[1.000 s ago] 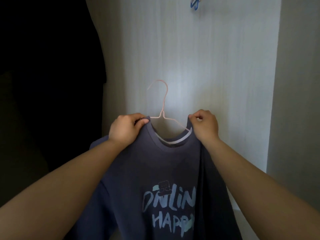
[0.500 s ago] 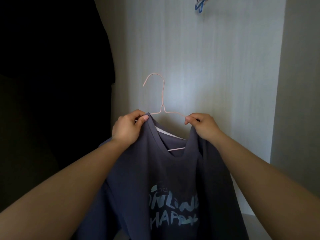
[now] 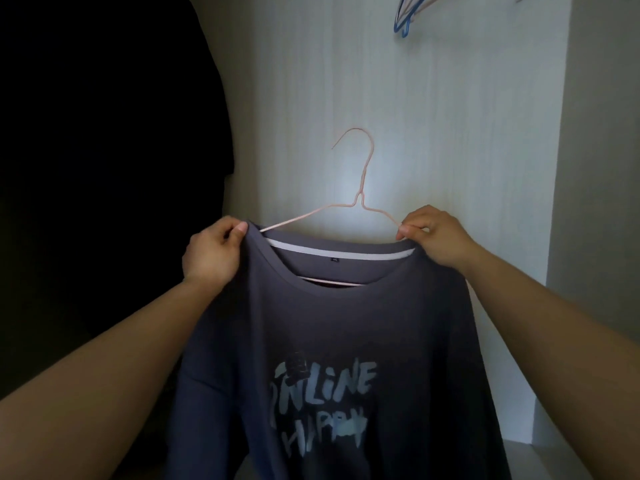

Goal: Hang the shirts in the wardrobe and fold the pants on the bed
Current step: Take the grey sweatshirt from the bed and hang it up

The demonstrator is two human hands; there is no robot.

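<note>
A dark grey-blue shirt [image 3: 346, 323] with pale lettering hangs in front of me inside the wardrobe. A thin pink wire hanger [image 3: 360, 199] sits inside its neck, hook pointing up and free of any rail. My left hand [image 3: 213, 252] pinches the left shoulder of the shirt beside the collar. My right hand [image 3: 433, 237] pinches the right shoulder where the hanger's arm ends. The collar is stretched wide between both hands, and the hanger's lower bar shows through the neck opening.
The pale wardrobe back panel [image 3: 433, 116] stands behind the shirt, with a side wall [image 3: 602, 168] on the right. Blue and pink hangers [image 3: 407, 15] hang at the top. Dark clothing [image 3: 114, 150] fills the left side. A shelf floor [image 3: 627, 465] shows at lower right.
My hands have moved apart, stretching the collar wide over the hanger's arms. The shirt and hanger have risen slightly, and the shirt front now hangs flatter.
</note>
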